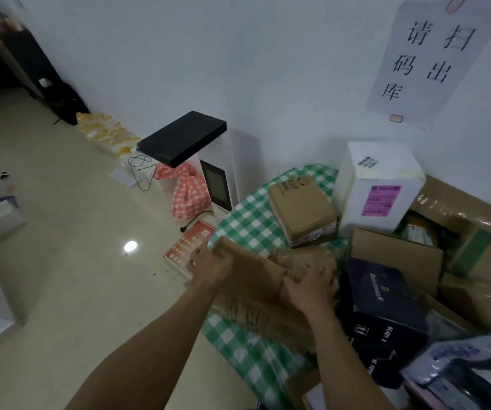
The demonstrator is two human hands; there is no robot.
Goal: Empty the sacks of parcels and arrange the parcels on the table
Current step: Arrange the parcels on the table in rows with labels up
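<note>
Floor (75,261): pale, glossy tile. It lies wide open to the left of the worktop, with a lamp glare on it.
Wall (238,69): plain white. It closes off the far side, just behind the boxes.
Worktop (247,220): covered in a green-and-white check cloth. Its rounded left edge hangs free over the floor. Bare cloth shows only along that edge and at the near corner.
Carton (457,199): big, brown and taped, open-mouthed. It fills the far right against the wall.
White box (380,179): smooth and upright with a purple label, touching the wall.
Dark box (386,306): navy with printed sides. It sits just right of the parcel and blocks that side.
Kiosk (217,173): white post with a flat black top and a screen. It stands on the floor at the worktop's far-left edge.
Brown box (300,208): taped cardboard, tilted, lying on the cloth beside the white box.
Parcel (256,270): long, brown and creased, blurred. It lies across the worktop's left part, between both hands.
Bag (189,193): red check, knotted, on the floor beside the kiosk.
Sign (191,247): red card on the floor below the worktop edge.
Left hand (208,261): its grip clasps the parcel's left end.
Right hand (312,285): its grip curls over the parcel's right end.
</note>
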